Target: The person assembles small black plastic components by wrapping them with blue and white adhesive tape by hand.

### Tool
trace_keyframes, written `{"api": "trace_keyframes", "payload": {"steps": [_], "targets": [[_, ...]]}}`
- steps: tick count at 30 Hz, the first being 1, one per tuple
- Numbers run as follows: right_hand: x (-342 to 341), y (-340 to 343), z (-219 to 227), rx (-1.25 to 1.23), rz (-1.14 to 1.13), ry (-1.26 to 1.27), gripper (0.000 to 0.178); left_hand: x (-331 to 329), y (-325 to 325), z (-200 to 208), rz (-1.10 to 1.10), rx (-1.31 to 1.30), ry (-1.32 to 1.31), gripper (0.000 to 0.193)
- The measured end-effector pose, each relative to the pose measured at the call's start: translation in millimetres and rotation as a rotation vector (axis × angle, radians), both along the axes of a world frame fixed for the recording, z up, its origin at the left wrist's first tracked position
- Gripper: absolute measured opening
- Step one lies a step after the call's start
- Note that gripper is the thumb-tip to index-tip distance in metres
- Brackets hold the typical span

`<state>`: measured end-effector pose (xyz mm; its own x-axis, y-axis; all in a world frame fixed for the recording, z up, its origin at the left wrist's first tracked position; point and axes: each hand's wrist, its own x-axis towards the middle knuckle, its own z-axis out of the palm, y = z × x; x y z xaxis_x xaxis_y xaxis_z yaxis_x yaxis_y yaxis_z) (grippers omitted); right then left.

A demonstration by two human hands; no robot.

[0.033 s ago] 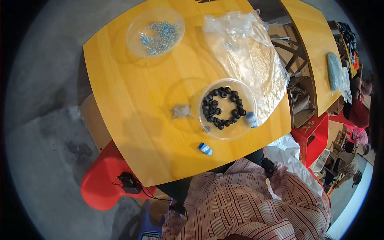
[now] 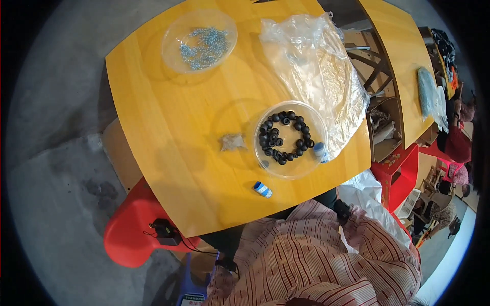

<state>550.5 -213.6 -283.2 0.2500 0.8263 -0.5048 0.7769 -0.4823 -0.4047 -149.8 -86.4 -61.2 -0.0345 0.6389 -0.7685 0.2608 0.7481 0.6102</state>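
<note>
Neither of my hands shows. My striped sleeves reach the table's near edge, with a black device point(image 2: 227, 265) at the left cuff and another black device point(image 2: 342, 209) at the right one; whatever lies beyond them is hidden. Nearest on the tabletop is a small blue-and-white cylinder point(image 2: 263, 189), lying on its side. Behind it stands a clear round plastic tub point(image 2: 283, 172) with several black rounded pieces point(image 2: 290, 115), some showing a hole. A second blue-and-white cylinder point(image 2: 319, 149) is at that tub's right side. Left of the tub sits a small greyish-brown clump point(image 2: 233, 142).
Far left on the yellow table point(image 2: 168, 117) is another clear tub point(image 2: 173, 31) holding small pale-blue pieces point(image 2: 208, 47). A crumpled clear plastic bag point(image 2: 321, 66) covers the right side. A red stool point(image 2: 127, 229) with a black box point(image 2: 166, 232) stands at left. People are at far right.
</note>
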Motion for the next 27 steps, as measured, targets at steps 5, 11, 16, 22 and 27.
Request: {"api": "trace_keyframes", "payload": {"steps": [5, 11, 16, 22, 27], "targets": [[-27.0, -78.0, 82.4, 0.001, -0.125, 0.11, 0.03, -4.7, -0.8, 13.1, 0.039, 0.056, -0.007, 0.05], [-23.0, -74.5, 114.4, 0.029, -0.319, 0.254, 0.027, 8.4, -36.3, 22.2, 0.035, 0.15, -0.013, 0.05], [-98.8, 86.7, 104.5, 0.025, -0.569, 0.392, 0.024, -15.3, -64.8, 35.4, -0.056, 0.19, -0.006, 0.05], [-90.6, 124.8, 175.1, 0.176, -0.758, 0.632, 0.019, -51.6, -33.8, 76.6, 0.364, 0.105, -0.037, 0.041], [-34.6, 121.0, 206.2, 0.639, -1.034, 0.775, 0.014, -14.1, 5.7, 172.8, 0.231, 0.517, 0.267, 0.028]]}}
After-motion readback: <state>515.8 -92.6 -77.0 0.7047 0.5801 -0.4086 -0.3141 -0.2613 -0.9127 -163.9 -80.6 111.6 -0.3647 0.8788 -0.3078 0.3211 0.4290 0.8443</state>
